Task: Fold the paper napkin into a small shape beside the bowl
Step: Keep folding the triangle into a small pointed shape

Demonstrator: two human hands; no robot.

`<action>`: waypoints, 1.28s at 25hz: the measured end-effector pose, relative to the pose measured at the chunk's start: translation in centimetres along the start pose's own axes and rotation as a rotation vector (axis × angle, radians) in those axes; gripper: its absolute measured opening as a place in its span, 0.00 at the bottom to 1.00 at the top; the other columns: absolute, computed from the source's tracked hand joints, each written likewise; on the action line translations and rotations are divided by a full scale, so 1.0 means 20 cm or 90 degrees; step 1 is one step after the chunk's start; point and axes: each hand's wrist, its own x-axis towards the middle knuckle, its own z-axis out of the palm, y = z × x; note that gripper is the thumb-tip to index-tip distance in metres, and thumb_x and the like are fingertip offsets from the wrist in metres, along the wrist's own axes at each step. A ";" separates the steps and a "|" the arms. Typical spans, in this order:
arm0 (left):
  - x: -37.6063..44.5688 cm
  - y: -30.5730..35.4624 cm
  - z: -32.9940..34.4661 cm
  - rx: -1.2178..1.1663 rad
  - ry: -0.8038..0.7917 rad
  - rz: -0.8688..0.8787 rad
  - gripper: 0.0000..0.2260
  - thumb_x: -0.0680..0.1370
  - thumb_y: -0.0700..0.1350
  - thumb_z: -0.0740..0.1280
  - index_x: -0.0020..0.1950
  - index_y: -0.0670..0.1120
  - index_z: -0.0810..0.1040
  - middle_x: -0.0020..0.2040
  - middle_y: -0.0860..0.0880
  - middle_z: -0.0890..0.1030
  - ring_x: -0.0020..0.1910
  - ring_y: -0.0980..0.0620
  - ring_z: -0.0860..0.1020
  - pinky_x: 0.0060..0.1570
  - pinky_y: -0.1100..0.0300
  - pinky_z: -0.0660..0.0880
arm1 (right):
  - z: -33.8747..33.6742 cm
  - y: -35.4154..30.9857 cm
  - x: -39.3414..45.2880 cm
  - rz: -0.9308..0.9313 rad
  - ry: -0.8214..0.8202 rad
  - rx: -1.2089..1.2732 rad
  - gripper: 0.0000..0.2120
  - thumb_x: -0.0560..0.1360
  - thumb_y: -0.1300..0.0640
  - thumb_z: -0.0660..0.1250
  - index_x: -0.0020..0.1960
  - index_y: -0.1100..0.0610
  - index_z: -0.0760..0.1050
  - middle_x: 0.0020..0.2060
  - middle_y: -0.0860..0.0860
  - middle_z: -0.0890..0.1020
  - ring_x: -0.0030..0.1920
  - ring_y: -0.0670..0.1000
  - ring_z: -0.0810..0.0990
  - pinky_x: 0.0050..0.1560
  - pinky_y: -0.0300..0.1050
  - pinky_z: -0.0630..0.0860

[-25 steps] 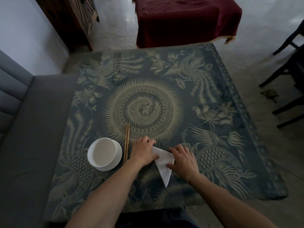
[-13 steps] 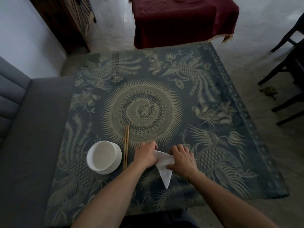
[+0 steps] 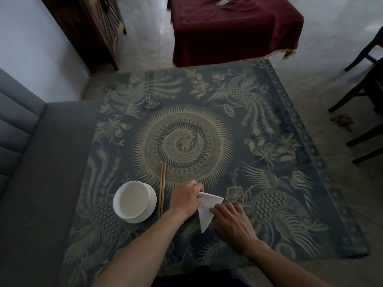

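A white paper napkin (image 3: 207, 210), folded into a narrow triangle pointing toward me, lies on the patterned table near its front edge. My left hand (image 3: 185, 198) presses on its upper left corner, fingers curled over the paper. My right hand (image 3: 232, 219) rests on its right edge, fingertips on the paper. A white bowl (image 3: 134, 200) on a white saucer stands to the left, with a pair of wooden chopsticks (image 3: 162, 188) lying between bowl and left hand.
The table carries a dark blue cloth with pale bird and sunburst patterns (image 3: 186, 139). A grey sofa (image 3: 31, 162) runs along the left. A second table under a dark red cloth (image 3: 232, 27) stands behind, and dark chair legs (image 3: 362, 96) stand at the right.
My right hand has slid down and toward me along the napkin's right edge, uncovering the upper right corner. My left hand stays on the upper left corner.
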 end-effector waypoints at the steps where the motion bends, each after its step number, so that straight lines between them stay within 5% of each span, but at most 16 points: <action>1: -0.02 0.01 0.01 0.000 0.010 0.012 0.02 0.75 0.43 0.68 0.46 0.50 0.77 0.44 0.53 0.76 0.43 0.52 0.75 0.42 0.58 0.68 | 0.01 0.01 -0.01 -0.001 -0.015 -0.007 0.21 0.69 0.51 0.71 0.61 0.54 0.76 0.54 0.51 0.79 0.49 0.54 0.78 0.44 0.50 0.75; 13: -0.23 0.02 0.14 0.096 -0.040 0.101 0.09 0.75 0.49 0.65 0.54 0.51 0.76 0.51 0.50 0.76 0.50 0.48 0.74 0.46 0.54 0.70 | 0.05 0.06 -0.10 -0.015 -0.037 0.025 0.24 0.73 0.50 0.64 0.67 0.55 0.72 0.65 0.52 0.75 0.62 0.54 0.74 0.54 0.50 0.74; 17: -0.31 0.02 0.16 0.115 -0.078 0.112 0.16 0.75 0.58 0.63 0.60 0.53 0.72 0.55 0.50 0.75 0.52 0.47 0.73 0.48 0.52 0.70 | 0.06 0.09 -0.14 -0.024 -0.029 0.033 0.28 0.69 0.53 0.71 0.69 0.57 0.72 0.66 0.53 0.75 0.65 0.54 0.73 0.60 0.49 0.73; 23: -0.37 0.00 0.18 0.129 -0.114 0.114 0.24 0.73 0.64 0.64 0.63 0.52 0.70 0.58 0.49 0.74 0.55 0.46 0.72 0.52 0.50 0.69 | 0.01 0.12 -0.15 0.001 -0.006 0.043 0.27 0.63 0.57 0.75 0.63 0.56 0.77 0.60 0.52 0.79 0.60 0.55 0.77 0.53 0.50 0.76; 26: -0.38 -0.01 0.17 0.136 -0.114 0.128 0.23 0.74 0.63 0.63 0.63 0.51 0.70 0.59 0.49 0.73 0.56 0.46 0.72 0.52 0.49 0.69 | 0.00 0.09 -0.11 -0.017 0.015 0.041 0.22 0.68 0.57 0.67 0.63 0.55 0.77 0.62 0.52 0.78 0.63 0.55 0.76 0.58 0.49 0.73; 29: -0.39 -0.02 0.17 0.140 -0.103 0.150 0.23 0.75 0.60 0.61 0.65 0.49 0.71 0.65 0.47 0.71 0.61 0.45 0.71 0.55 0.48 0.70 | 0.03 0.04 -0.07 -0.035 -0.041 -0.029 0.28 0.74 0.49 0.61 0.71 0.59 0.69 0.72 0.56 0.70 0.72 0.57 0.67 0.70 0.53 0.61; 32: -0.40 -0.03 0.17 0.128 -0.085 0.159 0.24 0.78 0.59 0.57 0.69 0.47 0.70 0.71 0.46 0.69 0.69 0.45 0.67 0.60 0.48 0.70 | 0.05 0.02 -0.06 -0.024 -0.109 -0.057 0.32 0.78 0.41 0.55 0.76 0.59 0.62 0.76 0.58 0.60 0.75 0.59 0.58 0.70 0.56 0.51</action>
